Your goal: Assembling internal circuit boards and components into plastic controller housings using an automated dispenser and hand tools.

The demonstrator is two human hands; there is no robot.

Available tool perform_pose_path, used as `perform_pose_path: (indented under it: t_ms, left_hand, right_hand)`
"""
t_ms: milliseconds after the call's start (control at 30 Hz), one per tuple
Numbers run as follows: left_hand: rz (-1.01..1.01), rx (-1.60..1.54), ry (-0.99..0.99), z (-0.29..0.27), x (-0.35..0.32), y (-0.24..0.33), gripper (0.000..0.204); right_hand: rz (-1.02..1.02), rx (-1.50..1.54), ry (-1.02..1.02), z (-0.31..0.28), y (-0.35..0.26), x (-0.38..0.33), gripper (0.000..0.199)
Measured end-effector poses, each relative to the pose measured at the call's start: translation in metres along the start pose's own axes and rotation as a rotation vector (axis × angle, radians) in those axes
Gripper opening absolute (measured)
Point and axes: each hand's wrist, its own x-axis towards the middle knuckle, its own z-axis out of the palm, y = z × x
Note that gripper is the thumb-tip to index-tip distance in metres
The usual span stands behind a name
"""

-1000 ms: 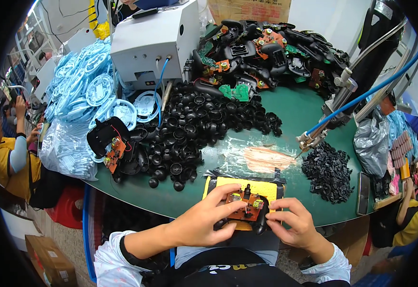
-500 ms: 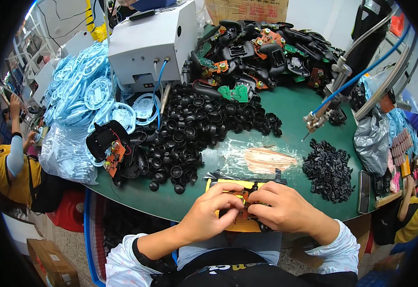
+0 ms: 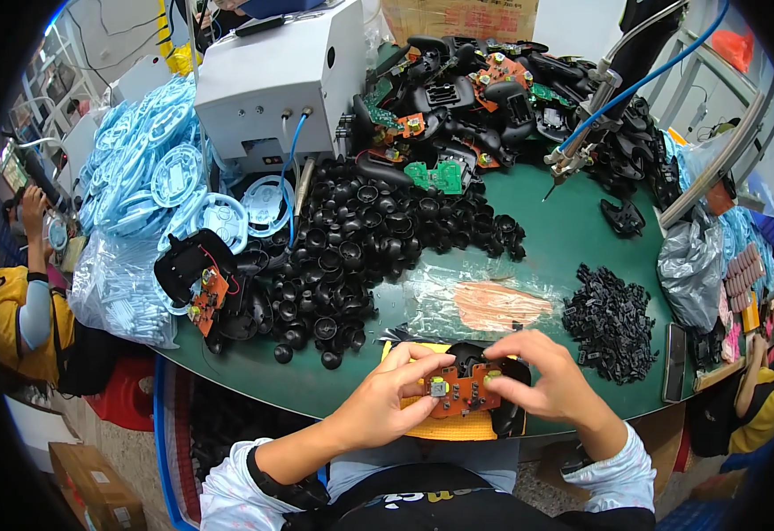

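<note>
An orange circuit board [image 3: 463, 395] with small yellow-green joystick modules lies face up between my hands, over a black game controller shell [image 3: 512, 403] that shows at its right and upper edges. My left hand [image 3: 385, 400] is closed on the board's left end, index finger above and thumb below. At the right end, my right hand [image 3: 548, 382] is curved around, its thumb against the board by a joystick module and its index finger near the upper edge; its other fingers are partly hidden. Beneath lies a yellow pad [image 3: 431, 427] at the table's near edge.
Black thumbstick caps [image 3: 351, 239] are heaped left of centre, small black parts [image 3: 612, 323] at right. Behind rise controller shells and boards [image 3: 475, 115]. A grey machine [image 3: 272, 88], light-blue plastic parts [image 3: 139, 168] and a phone [image 3: 674, 363] flank them. A metal-tipped tool [image 3: 573, 159] hangs above the table.
My right hand's fingers have spread wider, and more of the board and shell shows. The hanging tool has swung left and away from me.
</note>
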Motion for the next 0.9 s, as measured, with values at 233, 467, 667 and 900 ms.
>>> perform_pose_path:
  t_ms: [233, 467, 667, 900]
  left_hand:
    - [-0.085, 0.138, -0.08, -0.006, 0.007, 0.009, 0.05]
    - [-0.013, 0.454, -0.103, 0.005, 0.009, 0.031, 0.057]
    - [-0.171, 0.47, -0.291, 0.003, 0.006, 0.034, 0.049]
    - [-0.312, 0.395, -0.391, -0.007, 0.012, 0.04, 0.042]
  right_hand:
    - [-0.13, 0.041, 0.034, 0.015, 0.014, -0.017, 0.036]
    - [-0.048, 0.092, 0.04, 0.013, -0.002, -0.026, 0.04]
    - [-0.028, 0.119, 0.094, 0.023, 0.002, -0.04, 0.043]
    - [-0.121, 0.189, 0.061, 0.025, 0.001, -0.039, 0.039]
